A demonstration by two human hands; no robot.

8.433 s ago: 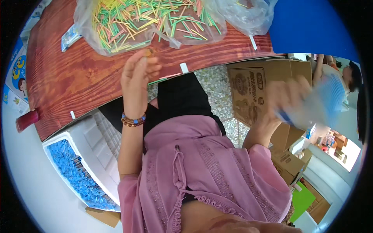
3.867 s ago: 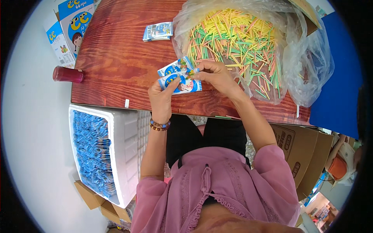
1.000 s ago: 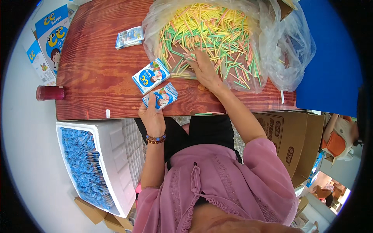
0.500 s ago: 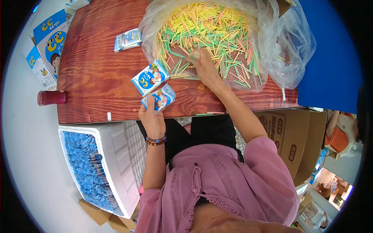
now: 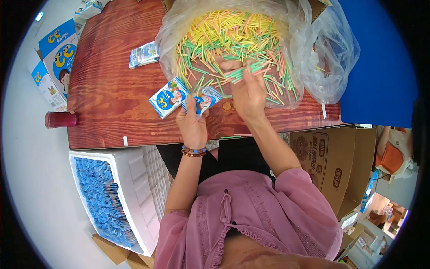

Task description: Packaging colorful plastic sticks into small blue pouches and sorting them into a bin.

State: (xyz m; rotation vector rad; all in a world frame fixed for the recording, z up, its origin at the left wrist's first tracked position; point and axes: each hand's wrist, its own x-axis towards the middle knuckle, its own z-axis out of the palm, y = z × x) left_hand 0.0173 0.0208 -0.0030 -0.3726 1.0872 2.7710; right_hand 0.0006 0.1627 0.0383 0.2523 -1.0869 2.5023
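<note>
My left hand point(image 5: 193, 127) pinches a small blue-and-white packet point(image 5: 208, 100) over the table's near side. Its mouth does not show clearly. Just left of it, more such packets point(image 5: 166, 99) lie on the wood, partly overlapped by my fingertips. In my right hand point(image 5: 251, 101) is a small bunch of thin pastel sticks point(image 5: 245, 73), green and pink, gripped between thumb and fingers. The bunch hangs above a wide heap of yellow, green and pink sticks point(image 5: 237, 31), spread on a clear plastic bag point(image 5: 329, 80).
Another stack of packets point(image 5: 144, 55) lies farther back. A red-lidded jar point(image 5: 62, 119) stands at the table's left edge. Below left is a white foam box point(image 5: 134, 188) full of blue packets. A brown carton point(image 5: 327, 166) stands below right. Loose sticks point(image 5: 237, 135) lie along the front edge.
My right hand has lifted from the heap with a bunch of sticks. My left hand has moved right and up with the packet, bringing the two hands closer.
</note>
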